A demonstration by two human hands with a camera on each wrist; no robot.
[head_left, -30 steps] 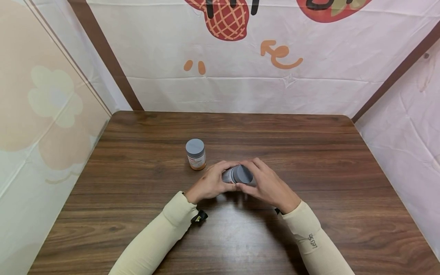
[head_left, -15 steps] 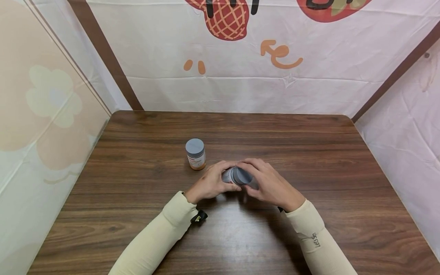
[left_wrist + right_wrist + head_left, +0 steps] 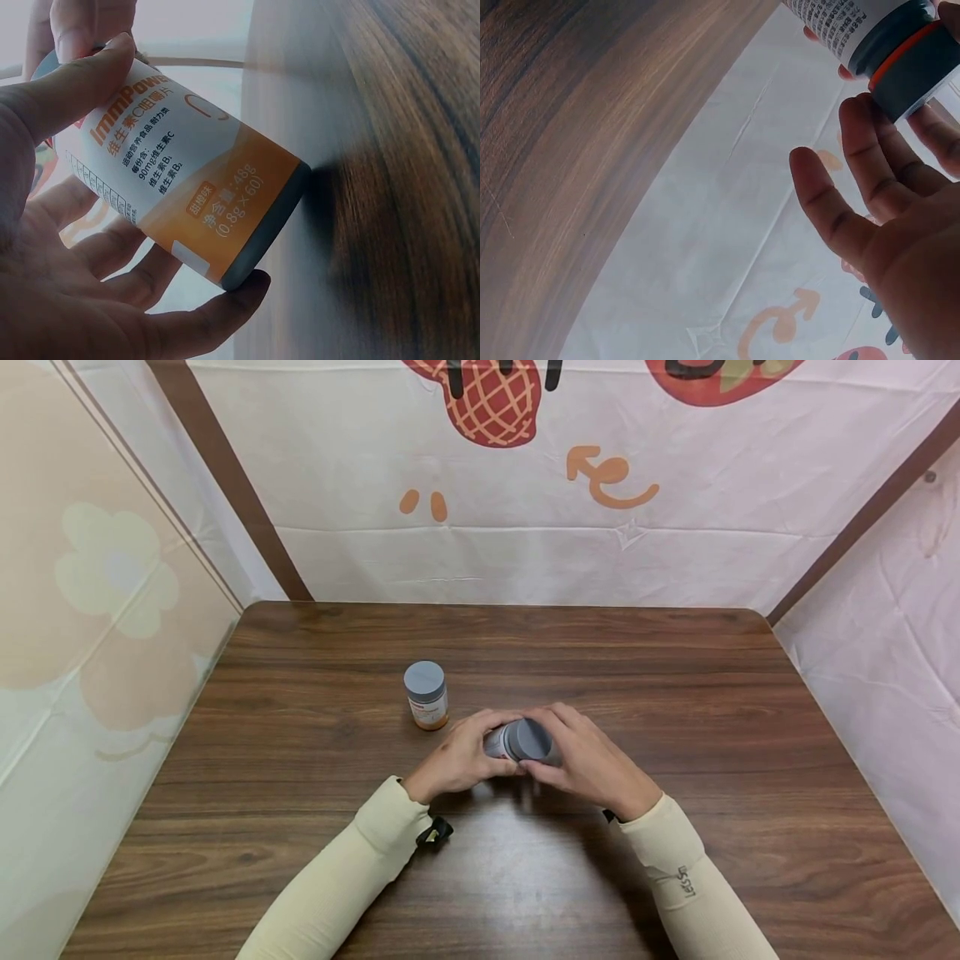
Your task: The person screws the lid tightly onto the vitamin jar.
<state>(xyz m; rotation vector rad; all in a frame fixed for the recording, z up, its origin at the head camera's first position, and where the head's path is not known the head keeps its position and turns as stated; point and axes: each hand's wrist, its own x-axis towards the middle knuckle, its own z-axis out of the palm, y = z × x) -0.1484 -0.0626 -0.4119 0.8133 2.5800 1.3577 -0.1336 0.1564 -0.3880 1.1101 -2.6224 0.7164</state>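
My left hand [image 3: 465,758] grips a vitamin C tablet bottle [image 3: 180,157], tilted with its cap end toward the right, just above the table. The label is white and orange with printed text, and the base is dark grey. At the other end, my right hand [image 3: 588,764] pinches the dark grey cap [image 3: 529,741] between thumb and fingers. A red-orange ring [image 3: 906,54] shows along the cap's lower edge in the right wrist view. Whether the cap is loose, I cannot tell.
A second, similar bottle [image 3: 427,702] with a grey cap stands upright on the wooden table [image 3: 637,668], behind and left of my hands. A printed white cloth [image 3: 525,560] hangs behind the table's far edge; more cloth hangs at both sides.
My right hand slid slightly right, its thumb easing away from the left thumb, then came back around the cap. My left hand and the bottle stayed nearly in place.
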